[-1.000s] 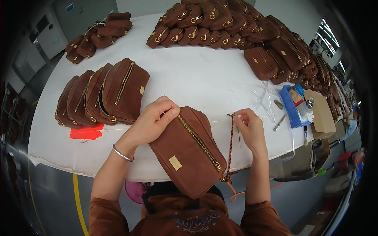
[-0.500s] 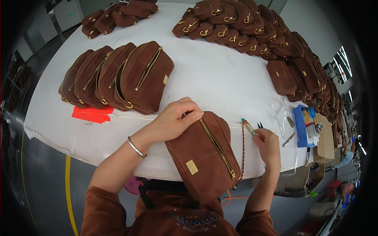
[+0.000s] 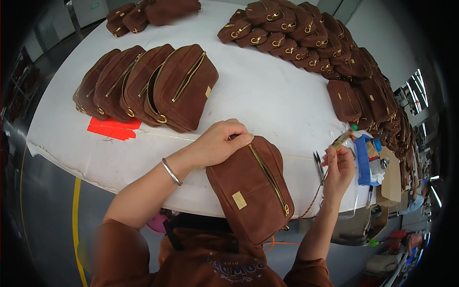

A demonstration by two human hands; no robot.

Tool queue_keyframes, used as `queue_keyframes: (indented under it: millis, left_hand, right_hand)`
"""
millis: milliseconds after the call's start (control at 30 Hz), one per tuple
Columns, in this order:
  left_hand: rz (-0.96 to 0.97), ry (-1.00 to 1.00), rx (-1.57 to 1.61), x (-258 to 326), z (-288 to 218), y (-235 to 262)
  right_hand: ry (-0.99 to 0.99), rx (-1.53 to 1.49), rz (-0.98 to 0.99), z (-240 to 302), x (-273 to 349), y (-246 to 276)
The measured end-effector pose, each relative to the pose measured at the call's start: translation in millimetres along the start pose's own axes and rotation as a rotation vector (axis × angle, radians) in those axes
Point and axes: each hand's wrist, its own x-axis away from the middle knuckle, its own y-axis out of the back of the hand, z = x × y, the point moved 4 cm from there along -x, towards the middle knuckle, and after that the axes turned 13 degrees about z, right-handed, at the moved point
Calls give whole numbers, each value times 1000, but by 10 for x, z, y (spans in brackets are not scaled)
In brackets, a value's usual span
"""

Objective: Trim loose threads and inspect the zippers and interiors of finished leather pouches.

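Note:
A brown suede pouch (image 3: 248,189) with a gold zipper and a small gold tag hangs over the near edge of the white table (image 3: 267,91). My left hand (image 3: 221,142) grips its top end, fingers curled over it. My right hand (image 3: 339,165) is raised to the right of the pouch and pinches a thin red-orange cord (image 3: 313,201) that runs down toward the pouch's lower corner. Small thread snips (image 3: 318,165) lie on the table just left of that hand.
A row of matching brown pouches (image 3: 143,86) stands at the left, with red tape (image 3: 114,128) in front. Several more pouches (image 3: 306,33) are piled at the back and along the right edge. A blue packet (image 3: 364,160) and a cardboard box (image 3: 391,177) sit at the right.
My right hand has moved right and up, pulling the cord away from the pouch. The left hand stays on the pouch's top. The view has tilted, shifting the table upward.

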Motion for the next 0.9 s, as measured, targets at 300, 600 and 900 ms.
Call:
queue_keyframes:
  millis: [300,600,900]
  left_hand:
    - [14,-7,42,-24,83,-28]
    - [10,6,55,-29,137,-26]
    - [15,15,46,-28,121,-16]
  right_hand:
    - [59,-708,390,565,45,-898]
    - [134,-545,424,558,77,-1001]
    - [140,-508,428,547,97,-1017]
